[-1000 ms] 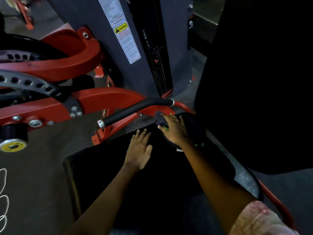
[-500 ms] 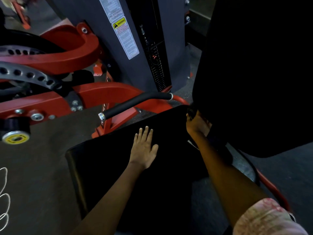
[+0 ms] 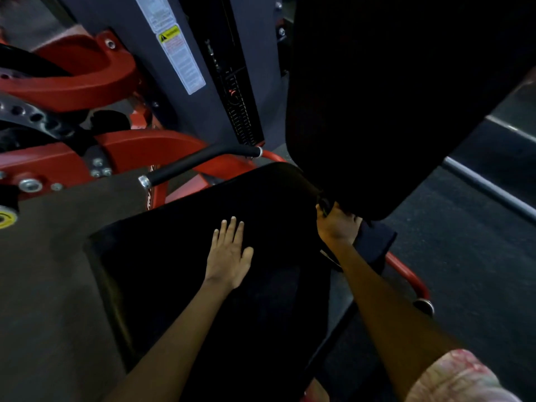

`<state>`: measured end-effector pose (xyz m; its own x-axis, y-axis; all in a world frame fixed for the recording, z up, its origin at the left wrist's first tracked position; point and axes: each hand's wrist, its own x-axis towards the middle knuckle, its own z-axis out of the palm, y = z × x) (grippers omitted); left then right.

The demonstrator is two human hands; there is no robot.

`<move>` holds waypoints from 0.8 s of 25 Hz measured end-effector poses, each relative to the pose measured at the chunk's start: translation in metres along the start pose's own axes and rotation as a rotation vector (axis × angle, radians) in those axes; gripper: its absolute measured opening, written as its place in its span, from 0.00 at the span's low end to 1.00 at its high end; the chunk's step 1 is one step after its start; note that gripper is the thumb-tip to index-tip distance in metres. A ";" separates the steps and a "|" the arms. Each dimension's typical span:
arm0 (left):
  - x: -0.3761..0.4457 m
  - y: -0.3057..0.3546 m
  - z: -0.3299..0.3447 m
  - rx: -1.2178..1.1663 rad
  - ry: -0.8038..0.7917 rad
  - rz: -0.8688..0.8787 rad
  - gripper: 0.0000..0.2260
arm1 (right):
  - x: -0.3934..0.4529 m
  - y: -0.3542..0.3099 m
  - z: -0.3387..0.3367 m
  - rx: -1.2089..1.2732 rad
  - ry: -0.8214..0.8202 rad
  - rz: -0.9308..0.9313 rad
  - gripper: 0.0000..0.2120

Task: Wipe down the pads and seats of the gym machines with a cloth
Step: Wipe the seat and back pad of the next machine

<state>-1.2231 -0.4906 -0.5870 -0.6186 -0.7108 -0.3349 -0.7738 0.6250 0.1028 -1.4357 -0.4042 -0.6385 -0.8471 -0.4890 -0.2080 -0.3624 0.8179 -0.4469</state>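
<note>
A black padded seat (image 3: 174,271) fills the middle of the view. My left hand (image 3: 229,253) lies flat on it, fingers straight and together. A tall black back pad (image 3: 391,97) rises at the right. At that pad's lower edge my right hand (image 3: 335,224) grips a dark cloth (image 3: 372,245), which hangs down to the right of my wrist. The fingers of this hand are partly hidden under the back pad.
A black-gripped handle bar (image 3: 200,163) juts out just beyond the seat. Red machine frame (image 3: 72,79) and a grey weight-stack column (image 3: 179,59) stand at the left and back. A red tube (image 3: 406,277) curves by the seat's right side. Dark floor lies at the right.
My right hand with the cloth moved from the seat's far edge to the right, to the bottom of the back pad. My left hand stayed flat on the seat.
</note>
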 end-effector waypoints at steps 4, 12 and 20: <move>-0.030 0.014 0.009 0.004 0.019 0.031 0.28 | -0.020 0.030 -0.011 0.058 -0.005 0.005 0.27; -0.084 0.017 0.022 -0.024 0.063 0.081 0.34 | -0.071 0.062 -0.033 0.301 -0.057 0.176 0.30; -0.135 0.022 0.033 -0.192 0.132 0.093 0.31 | -0.159 0.043 -0.020 -0.013 -0.199 -0.274 0.29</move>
<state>-1.1521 -0.3707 -0.5703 -0.6909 -0.6971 -0.1917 -0.7167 0.6257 0.3079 -1.3240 -0.2852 -0.6074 -0.6253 -0.7399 -0.2481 -0.5724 0.6509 -0.4987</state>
